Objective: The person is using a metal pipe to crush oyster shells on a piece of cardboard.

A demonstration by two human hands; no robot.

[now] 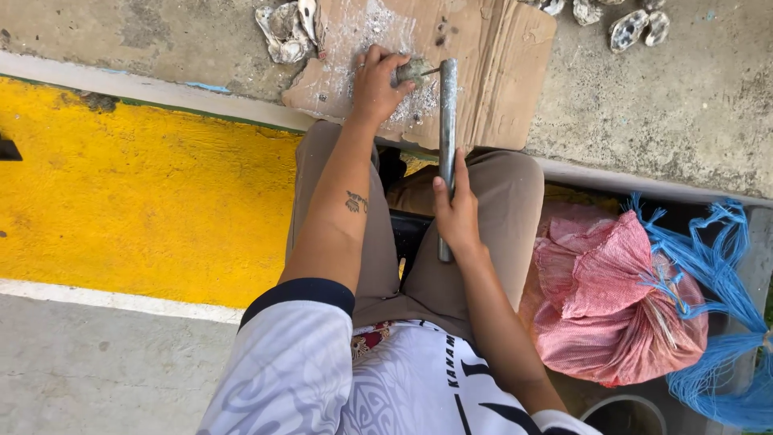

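left hand (pixel 376 83) pins shell (pixel 413 70) on cardboard (pixel 499 56) | right hand (pixel 456 211) grips metal rod (pixel 447 121)

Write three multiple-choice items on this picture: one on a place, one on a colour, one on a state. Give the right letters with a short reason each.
1. Where does the oyster shell under the left hand lie?
A. on the cardboard sheet
B. inside the mesh sack
C. on the painted strip

2. What colour is the mesh sack beside the person's right leg?
A. green
B. pink-red
C. black

3. How does the right hand stand to the metal rod?
A. open, apart from it
B. closed around its lower part
C. resting flat on its far end

Answers:
1 A, the shell sits on the cardboard among white chips, pressed by the fingers.
2 B, the sack is pink-red, with blue twine next to it.
3 B, the fingers wrap the rod's lower part while its far end reaches the shell.
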